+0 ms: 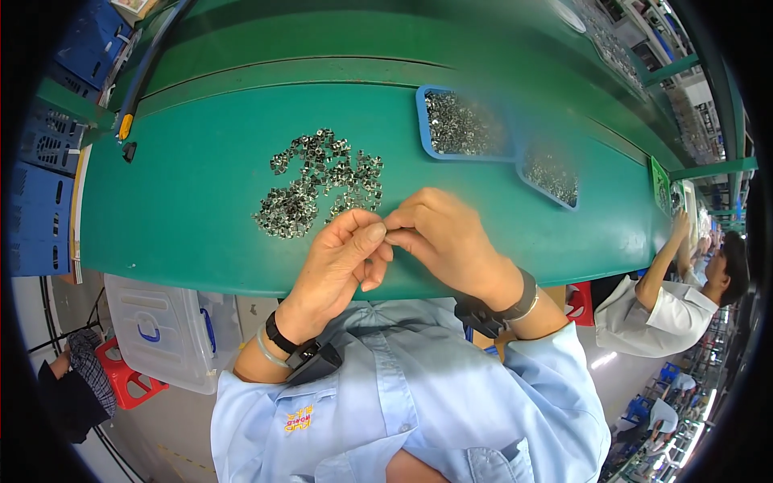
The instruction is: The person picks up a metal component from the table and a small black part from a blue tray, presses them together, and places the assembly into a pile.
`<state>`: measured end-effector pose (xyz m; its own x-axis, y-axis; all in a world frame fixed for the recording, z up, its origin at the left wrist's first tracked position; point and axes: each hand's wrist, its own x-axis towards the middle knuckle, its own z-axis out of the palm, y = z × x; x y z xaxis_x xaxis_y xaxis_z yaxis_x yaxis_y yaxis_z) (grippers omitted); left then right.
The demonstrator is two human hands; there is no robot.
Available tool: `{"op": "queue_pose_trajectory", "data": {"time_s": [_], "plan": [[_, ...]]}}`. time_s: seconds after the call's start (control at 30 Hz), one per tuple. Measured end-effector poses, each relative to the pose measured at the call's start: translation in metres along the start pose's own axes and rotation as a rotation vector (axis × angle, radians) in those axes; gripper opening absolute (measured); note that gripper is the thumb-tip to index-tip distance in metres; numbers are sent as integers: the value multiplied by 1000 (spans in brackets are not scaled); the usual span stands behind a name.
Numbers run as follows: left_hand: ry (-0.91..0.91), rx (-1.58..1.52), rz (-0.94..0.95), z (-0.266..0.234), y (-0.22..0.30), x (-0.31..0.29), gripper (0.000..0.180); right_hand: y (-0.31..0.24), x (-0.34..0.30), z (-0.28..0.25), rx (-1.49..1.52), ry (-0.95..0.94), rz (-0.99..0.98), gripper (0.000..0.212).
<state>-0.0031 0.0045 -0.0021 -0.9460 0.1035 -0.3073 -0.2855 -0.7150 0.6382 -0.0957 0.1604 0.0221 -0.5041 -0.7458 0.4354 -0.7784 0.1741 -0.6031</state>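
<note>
Over the near edge of the green tabletop, my left hand (350,249) and my right hand (441,237) meet with thumbs and fingertips pinched together. Whatever sits between the fingertips is too small and covered to make out. Just beyond my left hand lies a loose pile of small shiny metal parts (290,205), spread in a few clumps on the table. Farther right, a blue tray (422,121) holds many similar small metal pieces. A second blue tray (555,201) beside it, partly blurred, also has small metal parts in it.
A yellow-tipped tool (125,127) lies at the far left of the green table (185,201). Blue crates (39,217) are stacked past the left edge. Below stand a clear plastic bin (157,326) and a red stool (129,378). A co-worker (656,310) sits at the right.
</note>
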Motion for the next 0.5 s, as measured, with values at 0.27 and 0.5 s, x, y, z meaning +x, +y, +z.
{"op": "queue_pose_trajectory", "data": {"time_s": [0.27,0.5], "plan": [[-37,-44,31,0,-4,-3,17,-8,-6,3,196,72,134,19],[28,23,30,3,-3,-8,17,-4,-10,7,-24,94,5,21]]}}
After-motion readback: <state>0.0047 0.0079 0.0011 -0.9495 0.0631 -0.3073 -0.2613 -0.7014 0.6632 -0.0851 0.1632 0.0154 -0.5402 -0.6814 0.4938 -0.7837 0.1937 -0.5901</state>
